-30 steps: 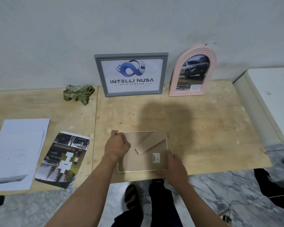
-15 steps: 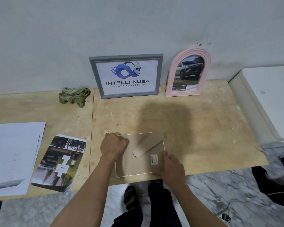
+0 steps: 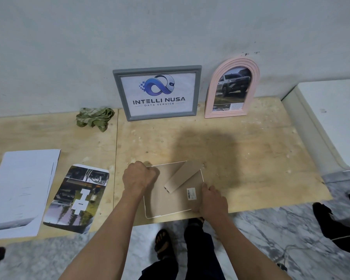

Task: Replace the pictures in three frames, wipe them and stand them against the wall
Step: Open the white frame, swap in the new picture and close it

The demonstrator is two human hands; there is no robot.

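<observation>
At far left our white paper stack [image 3: 20,188] and loose photo print [image 3: 77,199] are lying on the plywood board [image 3: 240,158]. Our left hand [image 3: 138,177], fisted, is pressing the face-down frame [image 3: 170,201]; our right hand [image 3: 212,199] is clamping its right edge. The grey frame [image 3: 158,92] and pink arched frame [image 3: 231,87] are leaning against the wall.
</observation>
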